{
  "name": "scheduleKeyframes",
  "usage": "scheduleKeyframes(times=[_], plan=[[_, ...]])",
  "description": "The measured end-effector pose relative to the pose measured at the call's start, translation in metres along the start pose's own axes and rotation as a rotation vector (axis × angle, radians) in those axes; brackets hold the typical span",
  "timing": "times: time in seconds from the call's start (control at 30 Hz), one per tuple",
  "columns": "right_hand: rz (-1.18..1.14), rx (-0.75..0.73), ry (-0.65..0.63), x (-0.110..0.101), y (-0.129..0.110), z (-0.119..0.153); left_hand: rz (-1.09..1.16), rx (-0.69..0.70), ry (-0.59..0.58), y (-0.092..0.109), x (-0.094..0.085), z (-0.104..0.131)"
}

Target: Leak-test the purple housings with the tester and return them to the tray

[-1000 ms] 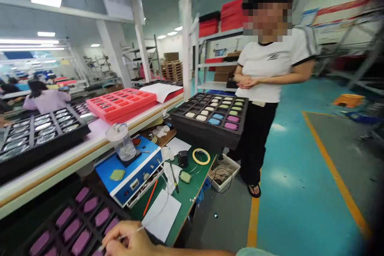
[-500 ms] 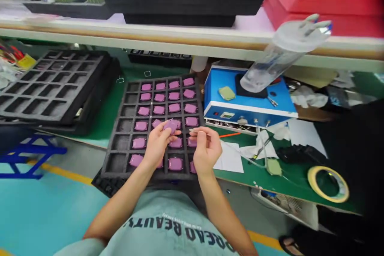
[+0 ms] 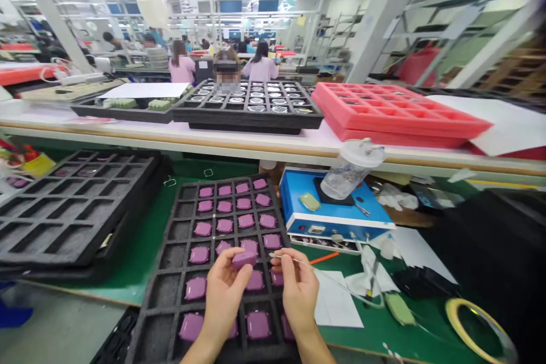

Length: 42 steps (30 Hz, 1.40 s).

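My left hand (image 3: pixel 225 291) holds a small purple case (image 3: pixel 244 260), rounded and shaped like a watch body, between thumb and fingers. Pinched in my right hand (image 3: pixel 299 290) is a thin pale tube; its small light tip (image 3: pixel 273 255) points toward the purple case but stays apart from it. Both hands are above a black foam tray (image 3: pixel 164 291) with several rows of similar purple cases (image 3: pixel 258 324). Its leftmost column holds no cases. My forearms and hands hide part of the lower rows.
Right of the tray stands a blue machine (image 3: pixel 294 193) bearing a clear plastic cup (image 3: pixel 346 168) and a green case (image 3: pixel 309 202). Stacked black trays (image 3: pixel 46 239) lie left. A shelf (image 3: pixel 239 145) with red trays (image 3: pixel 384 119) crosses ahead. Yellow tape (image 3: pixel 452 318) lies right. People sit beyond.
The camera view has tilted up, bringing the room beyond the shelf into sight. The purple case in my left hand has turned to show more of its side. Both hands keep their hold.
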State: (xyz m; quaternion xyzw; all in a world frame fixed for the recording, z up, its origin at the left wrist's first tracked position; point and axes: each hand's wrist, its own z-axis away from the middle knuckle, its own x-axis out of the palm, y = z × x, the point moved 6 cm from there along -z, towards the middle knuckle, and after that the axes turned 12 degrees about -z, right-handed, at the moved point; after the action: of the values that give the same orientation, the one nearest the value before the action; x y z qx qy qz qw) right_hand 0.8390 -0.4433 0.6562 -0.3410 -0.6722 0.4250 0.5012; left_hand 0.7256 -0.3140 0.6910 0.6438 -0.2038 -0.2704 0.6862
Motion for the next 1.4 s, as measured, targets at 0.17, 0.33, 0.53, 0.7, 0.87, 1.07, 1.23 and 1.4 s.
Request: scheduleKeyframes(times=[0.17,0.33,0.53,0.7,0.87,1.07,1.23,1.4], plan=[[-0.067,0.008,-0.012,0.007,0.0,-0.01,-0.053,0.038,0.056,0.005,-0.005,-0.017],[-0.121,0.021,-0.028,0.014,-0.001,-0.027,-0.225,0.075,0.042,-0.001,0.005,-0.024],[-0.092,0.029,-0.015,0.018,0.002,-0.038,-0.44,0.285,0.0,0.006,0.018,-0.025],[-0.063,0.05,-0.01,0.021,0.01,-0.04,-0.362,0.229,0.029,-0.021,0.015,-0.034],[-0.021,0.047,0.016,0.022,0.014,-0.041,-0.271,0.229,-0.102,-0.047,0.012,-0.046],[0.046,0.028,0.035,0.022,0.012,-0.03,-0.28,0.171,-0.101,-0.044,0.003,-0.036],[0.116,-0.011,0.077,0.004,0.01,-0.009,-0.254,0.11,-0.153,-0.036,0.007,-0.015],[0.091,-0.051,0.038,-0.003,0.003,-0.001,-0.206,0.065,-0.085,-0.034,0.004,-0.014]])
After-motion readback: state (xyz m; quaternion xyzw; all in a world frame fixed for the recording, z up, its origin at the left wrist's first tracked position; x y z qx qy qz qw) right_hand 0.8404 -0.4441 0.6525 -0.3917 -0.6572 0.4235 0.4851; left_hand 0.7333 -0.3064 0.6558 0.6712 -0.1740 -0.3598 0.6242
